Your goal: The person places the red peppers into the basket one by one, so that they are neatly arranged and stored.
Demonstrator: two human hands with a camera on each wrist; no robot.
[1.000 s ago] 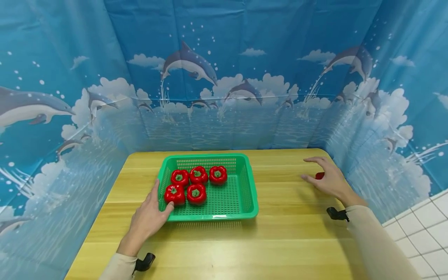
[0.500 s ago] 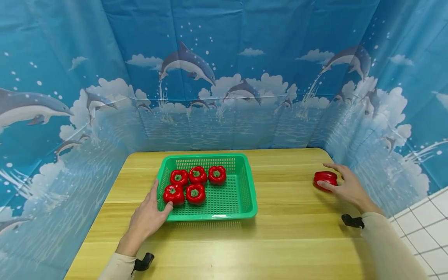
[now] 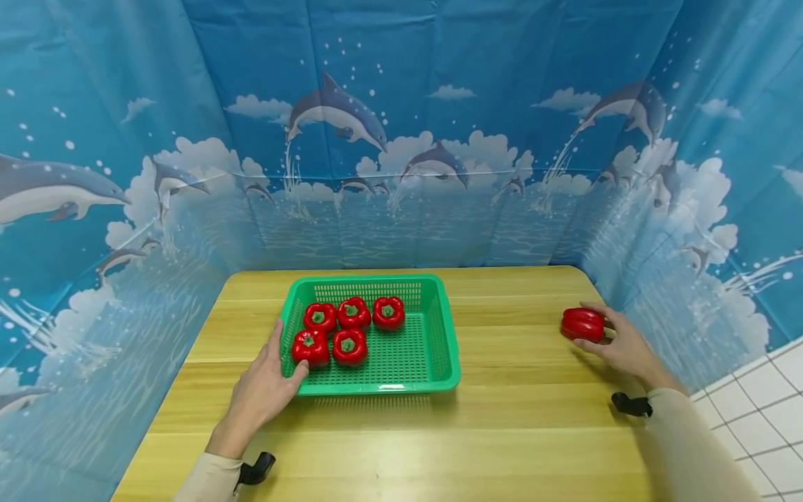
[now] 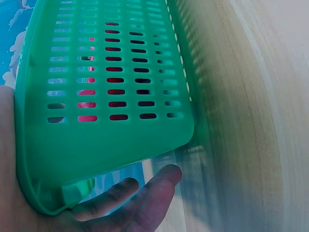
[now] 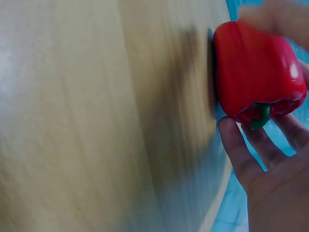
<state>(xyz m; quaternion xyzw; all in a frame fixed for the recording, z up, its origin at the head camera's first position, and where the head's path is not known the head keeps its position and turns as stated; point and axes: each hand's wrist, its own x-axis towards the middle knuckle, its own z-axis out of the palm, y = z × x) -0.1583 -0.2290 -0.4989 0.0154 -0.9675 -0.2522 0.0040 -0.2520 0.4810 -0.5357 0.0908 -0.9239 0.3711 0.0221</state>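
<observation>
Near the table's right end, a red bell pepper (image 3: 582, 325) lies on its side, its green stem towards my palm. My right hand (image 3: 627, 348) holds it at the stem end, thumb on the near side and fingers on the far side. In the right wrist view the bell pepper (image 5: 258, 67) shows between the blurred thumb and the fingers. My left hand (image 3: 266, 387) grips the front-left corner of a green plastic basket (image 3: 442, 335), thumb over the rim and fingers along the outer wall. Several red bell peppers (image 3: 350, 346) stand stem up inside, in its left part.
The basket rests on a yellow wooden table (image 3: 401, 446). Blue dolphin-print curtains (image 3: 401, 209) hang close behind the table and along both sides. White tiles (image 3: 753, 411) show at the lower right. Each wrist carries a small black camera mount (image 3: 256, 468).
My right hand drew back to the right, then closed in on the bell pepper. The bell pepper has turned, its stem now showing on the right. The left hand and basket stayed put.
</observation>
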